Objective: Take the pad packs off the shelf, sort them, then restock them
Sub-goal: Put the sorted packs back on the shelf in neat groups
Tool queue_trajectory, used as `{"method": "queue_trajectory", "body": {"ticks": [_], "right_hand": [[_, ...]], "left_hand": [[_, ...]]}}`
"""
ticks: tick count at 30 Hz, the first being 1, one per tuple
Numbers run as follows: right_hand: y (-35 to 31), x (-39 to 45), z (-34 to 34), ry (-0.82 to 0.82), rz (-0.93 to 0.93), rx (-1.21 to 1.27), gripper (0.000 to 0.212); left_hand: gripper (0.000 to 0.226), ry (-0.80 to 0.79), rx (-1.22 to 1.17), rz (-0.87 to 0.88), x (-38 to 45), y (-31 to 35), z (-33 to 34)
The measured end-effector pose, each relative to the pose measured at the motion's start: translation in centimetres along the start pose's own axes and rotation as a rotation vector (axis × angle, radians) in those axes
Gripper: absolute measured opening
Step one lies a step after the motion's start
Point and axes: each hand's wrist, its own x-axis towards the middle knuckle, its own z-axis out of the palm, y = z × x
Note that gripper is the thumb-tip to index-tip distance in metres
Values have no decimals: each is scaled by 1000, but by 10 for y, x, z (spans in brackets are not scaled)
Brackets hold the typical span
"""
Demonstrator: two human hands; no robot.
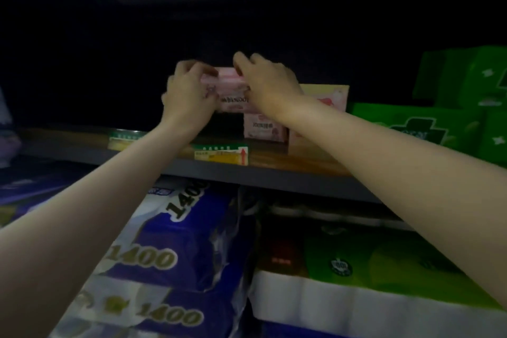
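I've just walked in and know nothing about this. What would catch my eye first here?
Two bare arms reach up to a dim shelf, where the left hand and right hand grip a pale pink printed pad pack from either end. Bright green boxes stand at the right end of the wooden shelf board. Below it, blue and white wrapped paper rolls marked 1400 fill the lower left.

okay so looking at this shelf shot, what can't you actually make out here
All in the head view:
- Pink pad pack: both ends are covered by the left hand and right hand; its print is blurred.
- Back of the shelf: too dark to see what stands behind.
- Price tag: text too small and blurred.
- Green packs: cut off by the right edge.
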Motion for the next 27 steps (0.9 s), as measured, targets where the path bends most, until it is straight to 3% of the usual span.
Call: {"method": "queue_trajectory", "body": {"ticks": [5,9,13,18,20,22,25,27], "right_hand": [[3,22,25,-329,168,-113,41],[1,16,51,-434,83,-517,49],[13,19,68,-589,69,-369,55],[12,26,64,-779,142,-386,53],[5,25,52,-730,125,-348,49],[-1,15,34,-559,71,-296,38],[-4,-30,1,-290,-46,-153,36],[-1,-82,-15,-176,-111,-80,32]], "left_hand": [[35,-170,51,-183,-1,-22,15],[33,-176,100,-240,-2,-33,20],[32,-156,103,-228,-5,-41,22],[32,-133,67,-239,-7,-49,23],[31,-114,27,-244,-9,-50,23],[29,-65,-16,-204,-15,-47,22],[27,76,-61,-17,-43,-37,15],[25,82,-84,137,-84,-26,12]]}}
